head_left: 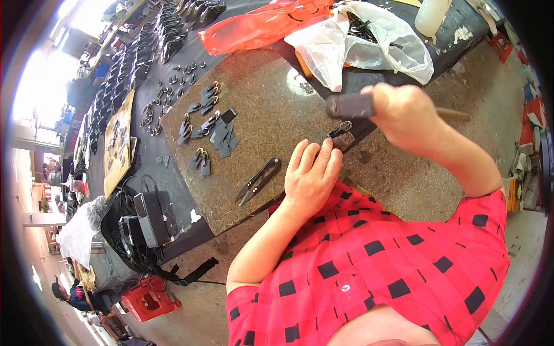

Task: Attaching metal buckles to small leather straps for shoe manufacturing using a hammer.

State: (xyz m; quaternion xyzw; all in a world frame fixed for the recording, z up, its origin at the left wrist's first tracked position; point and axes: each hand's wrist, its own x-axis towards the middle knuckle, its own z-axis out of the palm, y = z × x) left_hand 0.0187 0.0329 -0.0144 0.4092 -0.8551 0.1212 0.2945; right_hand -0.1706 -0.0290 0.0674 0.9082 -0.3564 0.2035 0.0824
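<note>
My right hand [404, 115] is closed around a hammer, raised over the slab's right edge. The hammer's dark head [349, 106] points left, and its wooden handle [453, 114] sticks out behind my fist. Below the head lies a small black tab with a metal ring [341, 129], near the edge of the brown stone slab [259, 104]. My left hand [311, 176] rests palm down there, its fingertips closed at the tab's near end. Left of it lie black thread snips [258, 181]. Farther left are loose black tabs [224, 137] and several ringed ones [202, 161].
Many small metal rings [167, 95] lie beyond the slab. A red plastic bag [254, 29] and a white bag of black parts [323, 46] sit at the far side. A black bag with devices [144, 219] is at left, near a red stool [150, 300].
</note>
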